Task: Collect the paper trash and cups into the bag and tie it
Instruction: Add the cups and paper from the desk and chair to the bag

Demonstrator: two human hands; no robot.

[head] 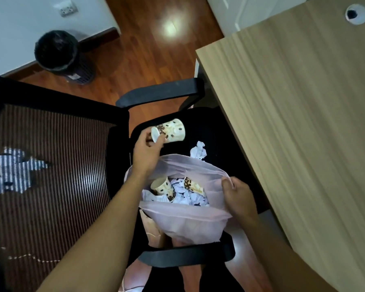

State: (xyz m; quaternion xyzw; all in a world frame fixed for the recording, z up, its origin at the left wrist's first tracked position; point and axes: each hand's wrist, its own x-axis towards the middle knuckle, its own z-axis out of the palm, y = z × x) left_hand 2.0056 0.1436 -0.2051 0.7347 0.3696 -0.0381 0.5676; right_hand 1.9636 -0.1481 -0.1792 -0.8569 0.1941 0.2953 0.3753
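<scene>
Left hand: the left hand (144,153) has its fingers closed around the base end of a paper cup (170,131), holding it on its side above the black chair seat (215,131), just beyond the far rim of the bag.
Right hand: the right hand (238,194) pinches the right rim of the pink plastic bag (183,220) between thumb and fingers, keeping the mouth open.
Held cup print: cream with brown coffee-bean pictures; no words I can read.
Bag contents: two more cups of the same pattern, one to the left (163,187) with its mouth up, one to the right (193,185) half buried, both among crumpled white paper (190,198).
Loose trash: one crumpled paper ball (198,150) lies on the seat, just past the bag's far edge, to the right of the held cup.
Bag position: sits on the seat between the two black armrests (160,92).
Surroundings: wooden desk (303,114) on the right; black bin (57,51) far left on the wood floor; wall socket (67,8) above it, markings too small to read.
</scene>
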